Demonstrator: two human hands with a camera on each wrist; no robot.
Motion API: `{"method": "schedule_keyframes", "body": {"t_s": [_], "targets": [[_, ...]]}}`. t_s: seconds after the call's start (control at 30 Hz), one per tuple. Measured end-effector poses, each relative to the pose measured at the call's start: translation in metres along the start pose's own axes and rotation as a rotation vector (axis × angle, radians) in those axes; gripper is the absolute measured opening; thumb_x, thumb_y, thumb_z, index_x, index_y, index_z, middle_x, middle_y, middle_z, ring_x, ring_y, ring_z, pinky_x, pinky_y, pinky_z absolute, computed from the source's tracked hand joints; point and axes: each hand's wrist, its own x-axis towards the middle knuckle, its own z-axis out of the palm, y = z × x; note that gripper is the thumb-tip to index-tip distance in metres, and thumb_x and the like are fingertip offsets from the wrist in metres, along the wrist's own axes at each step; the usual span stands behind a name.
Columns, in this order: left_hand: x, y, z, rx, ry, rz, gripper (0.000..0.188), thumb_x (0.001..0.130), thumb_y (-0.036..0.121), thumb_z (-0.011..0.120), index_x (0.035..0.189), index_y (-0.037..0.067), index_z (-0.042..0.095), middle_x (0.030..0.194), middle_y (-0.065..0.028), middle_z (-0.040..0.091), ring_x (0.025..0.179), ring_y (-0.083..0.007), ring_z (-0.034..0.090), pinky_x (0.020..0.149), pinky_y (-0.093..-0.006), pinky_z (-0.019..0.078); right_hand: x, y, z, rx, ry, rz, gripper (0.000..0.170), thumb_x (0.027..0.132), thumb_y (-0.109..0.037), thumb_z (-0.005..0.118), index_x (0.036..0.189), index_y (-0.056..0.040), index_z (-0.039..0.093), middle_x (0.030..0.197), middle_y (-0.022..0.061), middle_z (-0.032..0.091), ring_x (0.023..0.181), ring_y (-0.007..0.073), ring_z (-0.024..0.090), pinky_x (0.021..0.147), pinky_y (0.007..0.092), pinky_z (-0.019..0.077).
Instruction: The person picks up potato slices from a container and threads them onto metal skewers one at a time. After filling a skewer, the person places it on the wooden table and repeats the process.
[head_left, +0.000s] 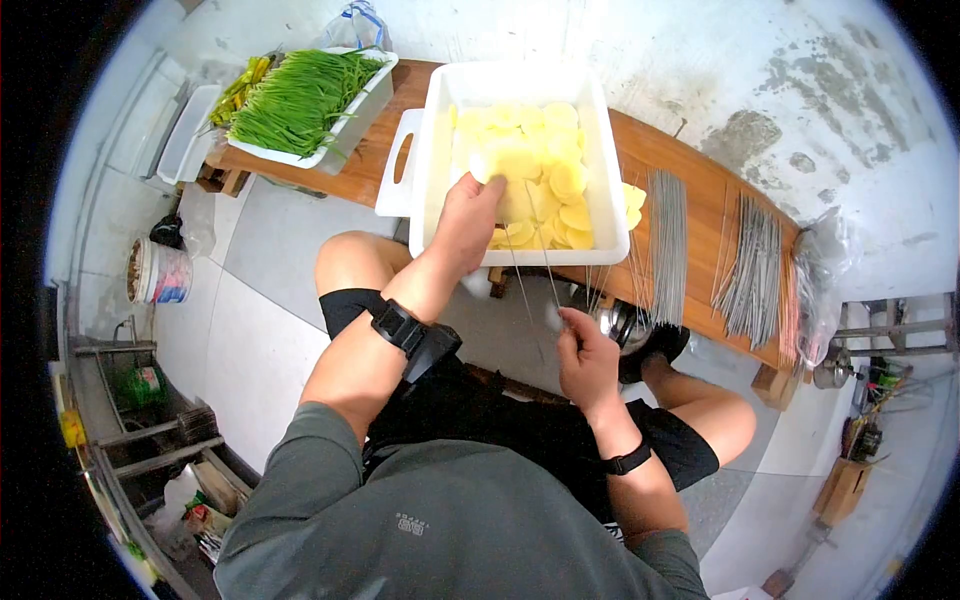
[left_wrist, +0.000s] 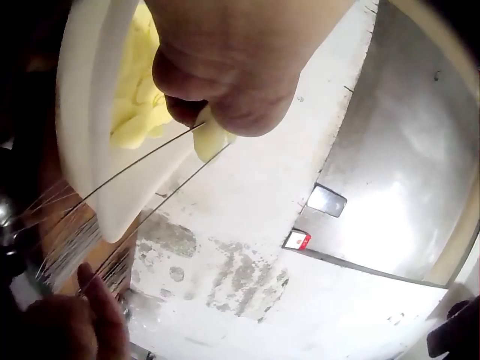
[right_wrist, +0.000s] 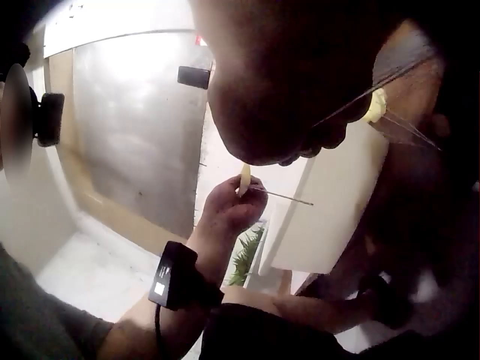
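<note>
Over the white tub (head_left: 612,165), the left hand (head_left: 468,222) (left_wrist: 225,67) pinches a pale yellow slice (left_wrist: 209,139) between thumb and fingers. Two thin metal skewers (head_left: 545,255) (left_wrist: 161,154) run from the slice toward the right hand; how far they pass into it cannot be told. Below the tub's near edge, the right hand (head_left: 588,362) (right_wrist: 292,90) has its fingers curled round the skewers' lower part. More round yellow slices (head_left: 568,180) lie heaped in the tub. In the right wrist view the left hand (right_wrist: 234,204) holds the slice (right_wrist: 244,180) edge-on.
Skewers (head_left: 667,245) and a second bundle (head_left: 752,270) lie on the wooden bench (head_left: 695,180) right of the tub. Some yellow slices (head_left: 633,204) sit beside its right wall. Green stalks (head_left: 305,100) fill a white container at left. A bucket (head_left: 158,272) stands on the floor.
</note>
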Motion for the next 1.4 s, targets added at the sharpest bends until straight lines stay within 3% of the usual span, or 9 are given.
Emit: {"method": "schedule_keyframes", "body": {"t_s": [0.17, 0.23, 0.47, 0.57, 0.63, 0.73, 1.07, 1.37, 1.4], "targets": [[0.004, 0.005, -0.007, -0.005, 0.018, 0.077, 0.028, 0.098, 0.014, 0.042, 0.120, 0.001, 0.055, 0.107, -0.0063, 0.065, 0.088, -0.0118, 0.061, 0.072, -0.0269, 0.0485, -0.010, 0.002, 0.005, -0.048, -0.018, -0.049, 0.021, 0.090, -0.009, 0.060, 0.108, -0.0009, 0.064, 0.088, 0.0207, 0.067, 0.077, 0.0274, 0.068, 0.069, 0.0312, 0.0515], [0.009, 0.002, -0.011, -0.008, 0.041, 0.087, 0.029, 0.098, 0.014, 0.042, 0.120, 0.000, 0.054, 0.108, -0.0068, 0.065, 0.090, -0.0128, 0.062, 0.075, -0.0276, 0.0489, -0.013, 0.006, 0.008, -0.060, 0.015, -0.097, 0.018, 0.092, -0.009, 0.060, 0.105, 0.0028, 0.064, 0.079, 0.0142, 0.067, 0.071, 0.0106, 0.060, 0.065, 0.0253, 0.0481], [0.008, 0.008, -0.008, -0.067, 0.055, 0.125, 0.030, 0.098, 0.013, 0.044, 0.122, -0.003, 0.052, 0.117, -0.0104, 0.062, 0.103, -0.0167, 0.060, 0.089, -0.0302, 0.0478, -0.018, 0.006, 0.010, -0.058, 0.002, -0.073, 0.016, 0.091, -0.007, 0.060, 0.103, 0.0032, 0.064, 0.075, 0.0132, 0.065, 0.069, 0.0098, 0.059, 0.064, 0.0243, 0.0472], [0.006, 0.009, -0.005, -0.040, 0.061, 0.157, 0.030, 0.099, 0.013, 0.043, 0.123, -0.003, 0.051, 0.119, -0.0105, 0.061, 0.104, -0.0168, 0.060, 0.090, -0.0306, 0.0475, -0.018, 0.005, 0.010, -0.045, 0.014, -0.085, 0.016, 0.091, -0.007, 0.060, 0.103, 0.0035, 0.064, 0.071, 0.0125, 0.062, 0.066, 0.0098, 0.057, 0.062, 0.0244, 0.0467], [0.005, 0.010, -0.004, -0.045, 0.049, 0.164, 0.030, 0.099, 0.013, 0.044, 0.123, -0.003, 0.051, 0.118, -0.0102, 0.061, 0.104, -0.0164, 0.060, 0.090, -0.0303, 0.0473, -0.017, 0.001, 0.006, -0.084, -0.051, -0.012, 0.019, 0.089, -0.010, 0.061, 0.106, -0.0032, 0.066, 0.087, 0.0209, 0.066, 0.079, 0.0331, 0.068, 0.067, 0.0337, 0.0523], [0.006, 0.006, -0.005, -0.024, 0.031, 0.199, 0.030, 0.099, 0.013, 0.044, 0.124, -0.003, 0.050, 0.117, -0.0096, 0.062, 0.103, -0.0154, 0.060, 0.089, -0.0293, 0.0472, -0.017, 0.000, 0.006, -0.097, -0.038, -0.027, 0.019, 0.088, -0.010, 0.061, 0.105, -0.0036, 0.066, 0.085, 0.0208, 0.066, 0.077, 0.0334, 0.068, 0.066, 0.0342, 0.0523], [0.004, 0.008, -0.004, 0.319, 0.053, 0.262, 0.031, 0.099, 0.013, 0.045, 0.128, 0.000, 0.049, 0.120, -0.0062, 0.060, 0.106, -0.0130, 0.057, 0.091, -0.0282, 0.0454, -0.018, -0.002, 0.009, -0.060, 0.000, -0.041, 0.017, 0.089, -0.009, 0.061, 0.103, -0.0031, 0.065, 0.080, 0.0209, 0.065, 0.072, 0.0325, 0.067, 0.063, 0.0340, 0.0515], [0.008, -0.001, -0.009, 0.302, 0.054, 0.252, 0.030, 0.098, 0.011, 0.046, 0.126, 0.000, 0.050, 0.117, -0.0059, 0.062, 0.101, -0.0131, 0.059, 0.088, -0.0278, 0.0475, -0.020, 0.004, 0.016, -0.001, -0.012, -0.021, 0.015, 0.090, -0.009, 0.060, 0.103, -0.0026, 0.065, 0.079, 0.0211, 0.064, 0.071, 0.0322, 0.067, 0.062, 0.0333, 0.0510], [0.006, 0.000, -0.006, 0.303, 0.053, 0.252, 0.030, 0.098, 0.011, 0.046, 0.126, 0.000, 0.050, 0.117, -0.0059, 0.062, 0.101, -0.0131, 0.059, 0.088, -0.0278, 0.0475, -0.019, 0.004, 0.017, 0.026, 0.016, -0.069, 0.015, 0.092, -0.010, 0.059, 0.102, -0.0007, 0.064, 0.071, 0.0127, 0.059, 0.064, 0.0195, 0.057, 0.058, 0.0280, 0.0463]]}}
